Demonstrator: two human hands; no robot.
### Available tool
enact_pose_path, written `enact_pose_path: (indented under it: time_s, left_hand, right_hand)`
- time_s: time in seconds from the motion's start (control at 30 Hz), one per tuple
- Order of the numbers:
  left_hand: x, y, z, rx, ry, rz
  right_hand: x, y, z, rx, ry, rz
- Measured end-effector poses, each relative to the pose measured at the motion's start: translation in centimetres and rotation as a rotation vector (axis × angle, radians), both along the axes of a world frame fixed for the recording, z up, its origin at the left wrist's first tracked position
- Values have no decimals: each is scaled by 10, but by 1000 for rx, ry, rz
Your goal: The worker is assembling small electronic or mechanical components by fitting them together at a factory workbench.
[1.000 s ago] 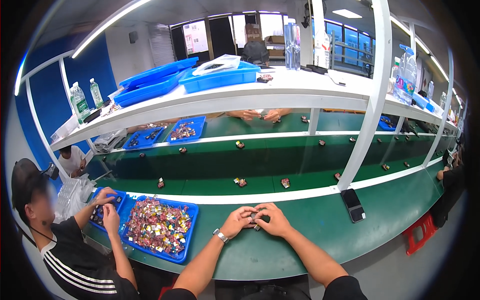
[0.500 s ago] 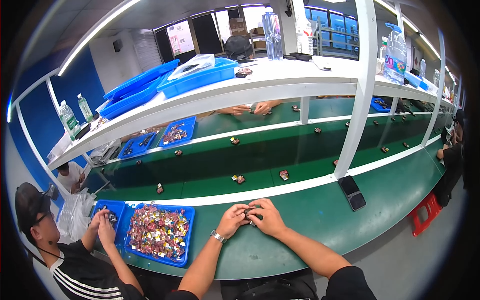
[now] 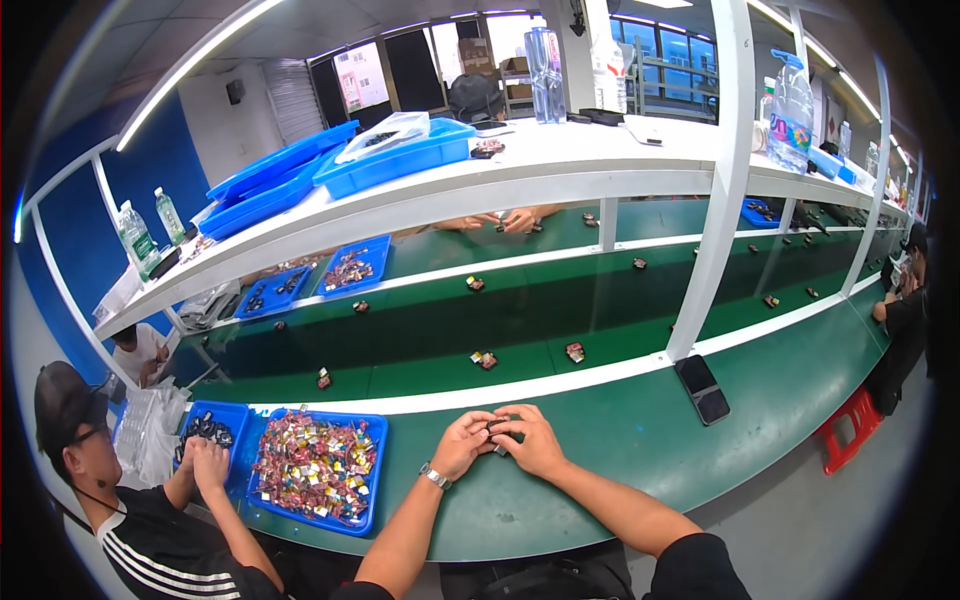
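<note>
Over the near green tabletop [image 3: 620, 450], my left hand [image 3: 462, 447] and my right hand [image 3: 534, 442] meet with their fingers closed around a small dark part [image 3: 496, 428]. A pale bit shows under the fingertips; most of the piece is hidden, so its exact kind is unclear. A watch with a metal band sits on my left wrist. Left of my hands stands a blue tray [image 3: 376, 470] heaped with small reddish assemblies [image 3: 315, 465] that have white and yellow bits.
Beyond a white rail, a green conveyor belt [image 3: 420, 350] carries scattered small assemblies [image 3: 484, 359]. A white post [image 3: 712, 200] rises beside a dark phone [image 3: 704, 388]. At left, a co-worker's hands [image 3: 205, 462] are by a blue tray of black parts [image 3: 208, 428]. A white shelf [image 3: 600, 180] spans above.
Assemblies on the belt have shifted slightly right. The co-worker's hands have lowered, showing more black parts. My hands stay together on the small part, with slight finger movement.
</note>
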State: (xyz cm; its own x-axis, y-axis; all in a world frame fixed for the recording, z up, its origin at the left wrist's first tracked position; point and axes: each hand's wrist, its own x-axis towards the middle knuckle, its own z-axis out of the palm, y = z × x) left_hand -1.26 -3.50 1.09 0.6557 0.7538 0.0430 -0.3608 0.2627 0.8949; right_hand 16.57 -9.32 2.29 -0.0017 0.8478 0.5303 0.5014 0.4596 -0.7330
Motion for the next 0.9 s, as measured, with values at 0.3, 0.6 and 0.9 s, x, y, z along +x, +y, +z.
enact_pose_path:
  time_s: [0.3,0.6,0.9]
  left_hand:
    - [0,-1,-5,15,18,39]
    - [0,3,-8,30,28,42]
    - [-2,2,-7,21,6,27]
  right_hand:
    - [-2,0,-3,-100,89,9]
    - [-2,3,-8,-76,112,31]
    - [-1,-1,0,-42,49,18]
